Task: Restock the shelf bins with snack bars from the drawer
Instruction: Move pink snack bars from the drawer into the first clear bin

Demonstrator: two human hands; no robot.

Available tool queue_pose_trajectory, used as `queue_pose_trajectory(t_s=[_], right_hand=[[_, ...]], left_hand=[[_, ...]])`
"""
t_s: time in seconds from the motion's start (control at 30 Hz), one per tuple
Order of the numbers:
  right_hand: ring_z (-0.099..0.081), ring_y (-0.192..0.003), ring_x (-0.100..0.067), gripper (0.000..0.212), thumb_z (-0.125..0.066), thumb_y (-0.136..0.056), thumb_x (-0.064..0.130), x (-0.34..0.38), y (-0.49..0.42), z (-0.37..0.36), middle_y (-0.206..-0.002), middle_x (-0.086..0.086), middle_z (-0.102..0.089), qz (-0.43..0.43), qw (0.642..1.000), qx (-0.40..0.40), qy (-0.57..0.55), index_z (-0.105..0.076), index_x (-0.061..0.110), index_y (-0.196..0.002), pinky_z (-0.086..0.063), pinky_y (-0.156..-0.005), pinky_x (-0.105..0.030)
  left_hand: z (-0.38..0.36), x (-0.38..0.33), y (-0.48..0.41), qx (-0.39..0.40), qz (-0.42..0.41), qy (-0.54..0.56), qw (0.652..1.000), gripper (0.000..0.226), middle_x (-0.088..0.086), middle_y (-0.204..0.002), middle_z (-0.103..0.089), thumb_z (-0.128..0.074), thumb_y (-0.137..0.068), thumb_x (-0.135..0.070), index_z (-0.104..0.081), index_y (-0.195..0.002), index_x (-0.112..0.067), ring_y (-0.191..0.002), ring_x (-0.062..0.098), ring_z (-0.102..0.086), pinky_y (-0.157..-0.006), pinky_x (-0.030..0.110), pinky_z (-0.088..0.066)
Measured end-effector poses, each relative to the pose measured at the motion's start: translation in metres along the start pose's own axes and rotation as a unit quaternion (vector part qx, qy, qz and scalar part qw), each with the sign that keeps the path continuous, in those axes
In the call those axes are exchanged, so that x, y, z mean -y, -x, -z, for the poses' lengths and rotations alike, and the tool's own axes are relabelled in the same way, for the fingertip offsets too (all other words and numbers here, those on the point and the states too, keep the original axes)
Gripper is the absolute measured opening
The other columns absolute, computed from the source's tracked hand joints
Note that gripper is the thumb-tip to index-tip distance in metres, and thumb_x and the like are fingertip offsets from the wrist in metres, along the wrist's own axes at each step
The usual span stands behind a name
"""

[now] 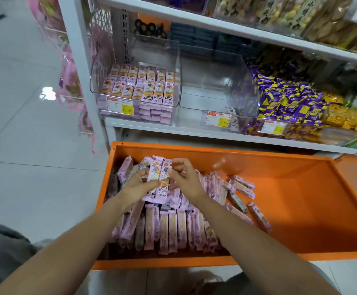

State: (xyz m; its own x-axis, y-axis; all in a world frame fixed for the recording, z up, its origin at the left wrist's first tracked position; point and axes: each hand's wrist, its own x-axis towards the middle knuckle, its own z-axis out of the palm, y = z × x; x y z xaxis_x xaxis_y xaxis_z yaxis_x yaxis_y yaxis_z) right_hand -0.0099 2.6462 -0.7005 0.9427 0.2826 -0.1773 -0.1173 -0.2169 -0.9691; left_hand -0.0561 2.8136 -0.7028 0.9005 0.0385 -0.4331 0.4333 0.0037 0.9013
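An open orange drawer [301, 188] below the shelf holds several pink-wrapped snack bars [173, 228], lying mostly in its left half. Over that pile, my left hand [138, 185] and my right hand [185, 177] together hold a small bunch of pink bars [159, 177], fingers curled on its two sides. On the shelf above, the left clear bin [136, 81] is partly filled with rows of the same pink bars. The clear bin [218, 86] beside it has no bars in it.
A bin of purple and yellow packets [288, 105] stands right of the clear bin with no bars, with yellow packs [350, 120] beyond. Price tags [120, 106] hang on the bin fronts. Upper shelves carry more snacks. Pink wrapped goods [71, 77] hang at the shelf's left end; tiled floor lies left.
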Motion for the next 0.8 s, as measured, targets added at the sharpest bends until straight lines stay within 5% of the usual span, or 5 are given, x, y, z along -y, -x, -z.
queue_pose_trajectory(t_s=[0.23, 0.37, 0.53, 0.63, 0.8], right_hand=[[-0.06, -0.08, -0.026, 0.029, -0.061, -0.097, 0.027, 0.054, -0.035, -0.016, -0.09, -0.014, -0.065, -0.03, 0.999, 0.02, -0.024, -0.061, -0.001, -0.103, -0.054, -0.073, -0.044], [-0.062, -0.077, -0.018, 0.019, -0.069, -0.091, 0.026, 0.083, -0.056, -0.021, -0.089, -0.009, -0.069, -0.027, 0.999, 0.035, -0.007, -0.059, 0.009, -0.093, -0.049, -0.063, -0.026], [-0.063, -0.088, -0.025, 0.021, -0.072, -0.088, 0.018, 0.107, -0.076, -0.031, -0.102, -0.021, -0.069, -0.028, 0.998, 0.061, -0.002, -0.062, 0.004, -0.098, -0.047, -0.077, -0.039], [-0.061, -0.087, -0.028, 0.014, -0.073, -0.086, 0.017, 0.119, -0.085, -0.036, -0.095, -0.016, -0.069, -0.03, 0.997, 0.071, -0.017, -0.061, 0.012, -0.087, -0.048, -0.08, -0.044], [-0.065, -0.09, -0.022, 0.017, -0.069, -0.089, 0.019, 0.136, -0.097, -0.041, -0.105, -0.013, -0.072, -0.045, 0.995, 0.093, -0.011, -0.071, 0.011, -0.105, -0.054, -0.083, -0.041]], left_hand=[[0.033, -0.037, 0.002, 0.024, -0.061, -0.047, 0.997, 0.037, 0.009, -0.114, -0.069, -0.07, -0.087, -0.008, -0.057, -0.122, -0.01, -0.105, 0.025, -0.067, -0.091, 0.035, -0.052], [0.05, -0.059, 0.007, 0.044, -0.076, -0.032, 0.996, 0.035, 0.003, -0.105, -0.071, -0.068, -0.089, -0.007, -0.058, -0.122, -0.014, -0.085, 0.007, -0.07, -0.072, 0.016, -0.05], [0.069, -0.077, 0.009, 0.075, -0.082, -0.014, 0.994, 0.041, 0.004, -0.1, -0.075, -0.071, -0.087, -0.01, -0.059, -0.126, -0.01, -0.091, 0.016, -0.072, -0.069, 0.015, -0.05], [0.076, -0.09, 0.012, 0.07, -0.079, -0.002, 0.994, 0.032, -0.004, -0.079, -0.075, -0.069, -0.088, -0.01, -0.061, -0.119, -0.011, -0.073, 0.006, -0.07, -0.061, 0.012, -0.047], [0.089, -0.105, 0.008, 0.056, -0.081, -0.01, 0.995, 0.028, 0.002, -0.098, -0.076, -0.072, -0.086, -0.016, -0.067, -0.114, -0.015, -0.091, 0.016, -0.07, -0.082, 0.032, -0.045]])
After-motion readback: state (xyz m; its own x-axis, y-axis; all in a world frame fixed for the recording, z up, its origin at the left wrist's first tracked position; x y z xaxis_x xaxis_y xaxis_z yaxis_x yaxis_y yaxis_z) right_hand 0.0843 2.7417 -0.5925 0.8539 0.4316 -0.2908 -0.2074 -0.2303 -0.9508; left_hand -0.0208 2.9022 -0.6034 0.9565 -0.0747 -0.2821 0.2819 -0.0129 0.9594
